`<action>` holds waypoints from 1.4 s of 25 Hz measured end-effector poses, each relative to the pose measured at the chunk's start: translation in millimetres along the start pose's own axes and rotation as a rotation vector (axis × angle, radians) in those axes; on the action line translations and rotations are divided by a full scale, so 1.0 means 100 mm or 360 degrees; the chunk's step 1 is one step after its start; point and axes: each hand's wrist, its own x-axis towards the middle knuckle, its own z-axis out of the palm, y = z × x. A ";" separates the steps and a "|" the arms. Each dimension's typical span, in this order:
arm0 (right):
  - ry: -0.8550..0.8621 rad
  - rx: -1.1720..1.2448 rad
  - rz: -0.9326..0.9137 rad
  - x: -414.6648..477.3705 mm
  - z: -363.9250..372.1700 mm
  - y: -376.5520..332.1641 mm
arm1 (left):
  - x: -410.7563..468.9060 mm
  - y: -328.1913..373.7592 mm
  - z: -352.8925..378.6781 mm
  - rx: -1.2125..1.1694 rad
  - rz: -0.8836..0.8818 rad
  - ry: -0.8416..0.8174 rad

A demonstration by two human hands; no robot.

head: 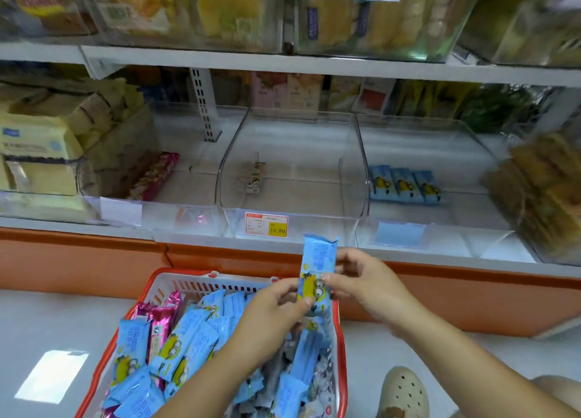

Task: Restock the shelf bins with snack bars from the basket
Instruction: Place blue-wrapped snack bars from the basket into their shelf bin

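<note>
Bar is pinched upright between left hand and right hand, over the basket. Misfiling is risked: the middle bin is nearer, yet matching bars lie in the right bin.

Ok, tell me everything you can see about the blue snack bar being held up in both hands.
The blue snack bar is a long, sealed, glossy plastic-looking wrapper with crimped ends, pale lettering on its upper half and a yellow goggle-eyed cartoon figure lower down. It stands nearly upright over the far right corner of the red basket. The left hand pinches its lower part, the right hand its right edge at mid-height; nothing else touches it.
</note>
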 end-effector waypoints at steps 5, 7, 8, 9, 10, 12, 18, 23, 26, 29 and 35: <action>0.0787 0.0064 -0.0658 0.45 -1.01 -0.75 | 0.40 0.60 0.05 0.0643 0.0640 0.0236; 0.1030 -0.0204 -0.0461 0.71 -1.40 -0.82 | 0.56 0.68 0.13 0.1158 0.0839 0.0175; 0.1003 -0.0348 -0.0275 0.83 -1.53 -0.77 | 0.64 0.68 0.17 0.1368 0.0905 0.0153; 0.0865 -0.0478 -0.0070 0.94 -1.62 -0.70 | 0.72 0.67 0.21 0.1536 0.0915 0.0143; 0.0668 -0.0605 0.0123 1.03 -1.65 -0.62 | 0.78 0.64 0.24 0.1665 0.0874 0.0145; 0.0370 -0.0865 0.0414 1.21 -1.64 -0.47 | 0.86 0.56 0.27 0.1849 0.0788 0.0157; 0.0185 -0.0932 0.0846 1.50 -1.44 -0.35 | 0.91 0.50 0.21 0.1944 0.0903 0.0140; 0.0310 -0.0783 0.0730 1.32 -1.45 -0.47 | 0.84 0.47 0.11 0.1645 0.1053 0.0142; 0.0764 -0.0728 0.0185 1.04 -1.38 -0.66 | 0.67 0.40 -0.06 0.1440 0.1142 0.0365; 0.0907 -0.0288 -0.0372 0.61 -1.13 -0.76 | 0.51 0.12 -0.32 0.1442 0.0772 0.0418; 0.0089 -0.0285 0.0224 0.06 0.02 0.21 | 0.01 -0.71 -0.87 0.1492 -0.0365 0.0119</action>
